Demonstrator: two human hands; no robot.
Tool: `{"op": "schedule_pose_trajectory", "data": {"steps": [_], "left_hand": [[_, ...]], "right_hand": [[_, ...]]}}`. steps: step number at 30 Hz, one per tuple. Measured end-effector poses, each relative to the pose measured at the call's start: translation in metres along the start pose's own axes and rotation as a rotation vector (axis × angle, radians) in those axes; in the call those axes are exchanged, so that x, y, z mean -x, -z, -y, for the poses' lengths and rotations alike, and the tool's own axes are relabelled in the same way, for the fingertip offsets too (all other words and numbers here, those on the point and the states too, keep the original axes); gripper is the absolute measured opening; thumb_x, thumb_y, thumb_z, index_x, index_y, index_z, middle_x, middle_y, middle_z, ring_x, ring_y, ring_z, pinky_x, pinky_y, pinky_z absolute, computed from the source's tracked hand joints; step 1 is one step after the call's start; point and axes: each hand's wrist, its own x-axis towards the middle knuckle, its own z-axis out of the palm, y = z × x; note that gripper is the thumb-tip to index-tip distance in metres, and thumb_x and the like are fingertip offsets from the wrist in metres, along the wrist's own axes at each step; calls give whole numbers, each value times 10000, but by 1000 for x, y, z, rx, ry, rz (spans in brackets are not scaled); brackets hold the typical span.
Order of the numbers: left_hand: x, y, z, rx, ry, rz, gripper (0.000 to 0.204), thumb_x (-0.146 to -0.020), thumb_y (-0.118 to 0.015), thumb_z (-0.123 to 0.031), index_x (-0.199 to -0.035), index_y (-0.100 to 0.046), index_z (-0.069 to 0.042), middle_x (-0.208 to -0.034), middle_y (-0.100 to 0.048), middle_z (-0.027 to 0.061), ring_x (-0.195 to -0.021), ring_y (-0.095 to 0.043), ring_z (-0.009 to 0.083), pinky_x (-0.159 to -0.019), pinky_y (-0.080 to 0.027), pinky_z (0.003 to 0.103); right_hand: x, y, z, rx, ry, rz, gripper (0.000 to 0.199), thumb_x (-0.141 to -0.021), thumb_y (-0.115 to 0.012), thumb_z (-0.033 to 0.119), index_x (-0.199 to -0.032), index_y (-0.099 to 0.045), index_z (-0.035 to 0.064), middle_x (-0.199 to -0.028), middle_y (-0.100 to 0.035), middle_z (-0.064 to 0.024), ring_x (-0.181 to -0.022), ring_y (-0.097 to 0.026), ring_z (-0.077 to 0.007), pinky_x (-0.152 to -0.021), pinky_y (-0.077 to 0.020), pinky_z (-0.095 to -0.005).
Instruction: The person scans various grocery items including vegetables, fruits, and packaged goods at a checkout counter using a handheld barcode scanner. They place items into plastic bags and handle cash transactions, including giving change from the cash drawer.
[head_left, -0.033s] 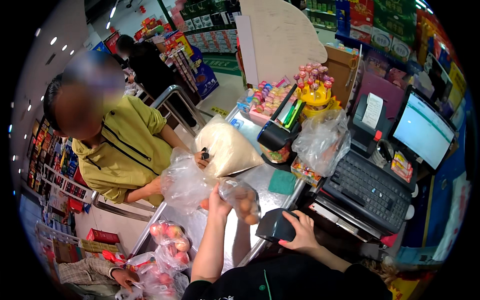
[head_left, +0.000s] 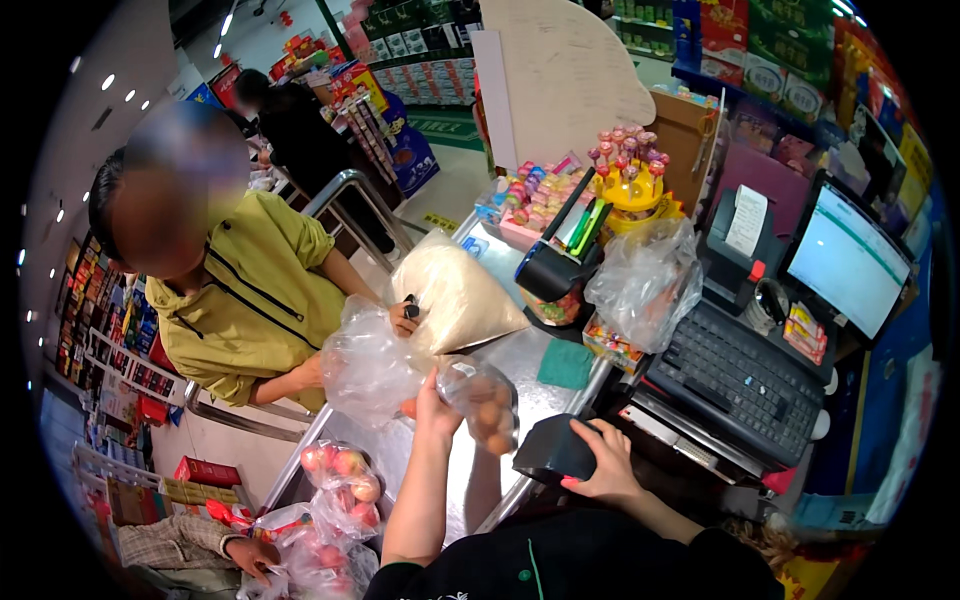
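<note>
My left hand is raised over the metal counter and grips a clear plastic bag of brown round items. My right hand holds a black hand scanner at the counter's near edge. Across the counter stands a customer in a yellow-green jacket. The customer's hand holds a small dark object between a crumpled clear bag and a large bag of white grain.
To my right are a black keyboard, a monitor and a receipt printer. A lollipop stand, a green cloth and bags of red fruit lie around. Another person's hand reaches in at lower left.
</note>
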Motion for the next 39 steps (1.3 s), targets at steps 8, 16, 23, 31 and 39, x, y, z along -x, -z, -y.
{"op": "schedule_pose_trajectory", "data": {"steps": [8, 16, 23, 31, 39], "left_hand": [[90, -63, 23, -101, -167, -298, 460, -963, -440, -360, -1256, -492, -10, -1187, -590, 167, -1093, -563, 328, -981, -424, 468], [147, -56, 52, -96, -191, -266, 373, -970, -442, -300, -1187, -525, -9, -1121, -614, 161, -1015, -605, 293, -912, -474, 426], [192, -43, 45, 1, -276, -361, 357, -956, -495, -258, -1189, -510, 11, -1131, -603, 140, -1054, -581, 276, -935, -455, 415], [236, -16, -19, 6, -497, -478, 358, -927, -537, -277, -1179, -518, -23, -1095, -609, 129, -995, -591, 281, -869, -491, 424], [233, 24, -101, 131, -583, -481, 318, -914, -553, -321, -1008, -574, -18, -931, -614, 128, -896, -591, 295, -849, -491, 449]], "right_hand": [[-38, 21, 28, -168, 63, -273, 918, -524, -831, 196, -1348, -436, 113, -1273, -417, -150, -1188, -400, -330, -1006, -280, -443], [-95, -52, 91, 177, 573, -361, 849, -565, -801, 294, -1328, -452, 169, -1305, -386, -187, -1191, -381, -369, -982, -249, -519], [-83, -62, 88, 20, 394, -167, 935, -522, -805, 132, -1369, -411, 137, -1302, -405, -166, -1208, -390, -362, -1015, -270, -467], [-67, -32, 37, 99, 154, -169, 958, -508, -823, 132, -1375, -414, 124, -1285, -419, -159, -1193, -398, -350, -1022, -246, -457], [-58, -25, 26, 125, 92, -193, 913, -539, -805, 194, -1365, -423, 122, -1270, -423, -165, -1175, -404, -350, -1010, -256, -452]]}}
